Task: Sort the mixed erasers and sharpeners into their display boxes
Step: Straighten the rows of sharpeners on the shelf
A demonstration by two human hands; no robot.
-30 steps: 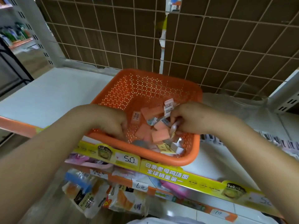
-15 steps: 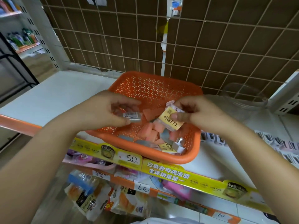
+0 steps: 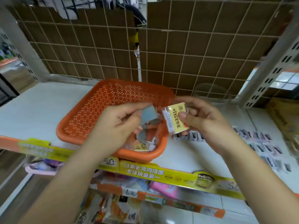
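Observation:
An orange perforated basket (image 3: 100, 110) sits on the white shelf and holds a pile of mixed small items (image 3: 145, 138), orange, grey and yellow-wrapped. My left hand (image 3: 116, 126) is raised above the basket's near half and pinches a grey-blue eraser (image 3: 149, 113) between thumb and fingers. My right hand (image 3: 205, 120) is just right of the basket and grips a yellow-wrapped eraser (image 3: 175, 119), thumb pressed on its printed face.
Rows of small dark items (image 3: 265, 147) lie flat on the shelf (image 3: 37, 107) to the right. A clear plastic container (image 3: 212, 92) stands behind my right hand. A wire grid backed with cardboard (image 3: 178, 50) closes the rear. Packaged goods fill the lower shelf (image 3: 113, 206).
Both hands have risen out of the basket, each with one item. My right hand has moved right past the basket's edge with the yellow eraser; the left now holds a grey-blue eraser.

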